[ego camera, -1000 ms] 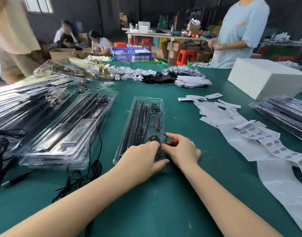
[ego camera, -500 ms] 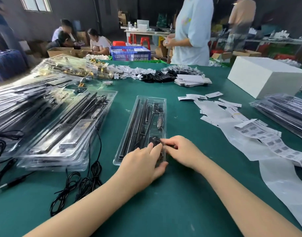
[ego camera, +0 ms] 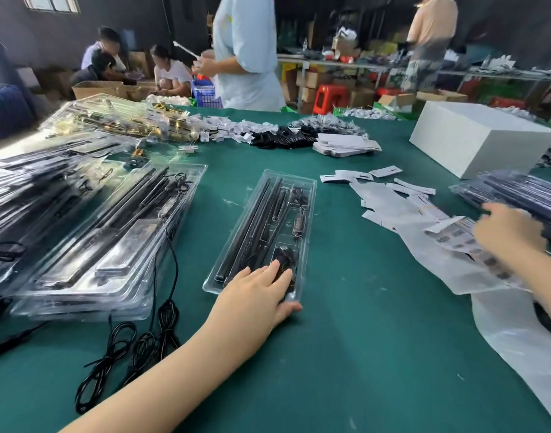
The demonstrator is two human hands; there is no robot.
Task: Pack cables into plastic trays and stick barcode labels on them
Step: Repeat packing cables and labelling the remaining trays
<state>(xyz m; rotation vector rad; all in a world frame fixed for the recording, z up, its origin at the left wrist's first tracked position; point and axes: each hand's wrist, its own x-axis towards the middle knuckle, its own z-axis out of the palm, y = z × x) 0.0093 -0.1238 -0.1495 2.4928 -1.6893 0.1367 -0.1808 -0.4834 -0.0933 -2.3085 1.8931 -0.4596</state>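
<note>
1. I see a green table (ego camera: pixel 346 354) from above, with my two bare arms reaching across it.
2. A clear plastic tray (ego camera: pixel 264 226) lies in the middle of the table, long side pointing away from me. It holds black rods and a coiled black cable (ego camera: pixel 285 260) at its near end.
3. My left hand (ego camera: pixel 255 300) rests flat on the tray's near end, fingers straight and spread, fingertips touching the coiled cable, thumb at the tray's near right corner. It grasps nothing.
4. My right hand (ego camera: pixel 508 232) is far to the right, over a strip of barcode labels (ego camera: pixel 455 235). It is blurred; I cannot tell whether the fingers are pinching a label or hanging loose.
5. White backing paper (ego camera: pixel 517 339) trails from the labels toward me along the right edge.
6. Stacks of filled trays (ego camera: pixel 89 239) sit to the left, with loose black cables (ego camera: pixel 127 354) lying just in front of them.
7. A white box (ego camera: pixel 477 135) stands at the far right; more filled trays (ego camera: pixel 517 192) lie near it.
8. A standing person in a pale blue shirt (ego camera: pixel 246 51) is at the table's far edge.
</note>
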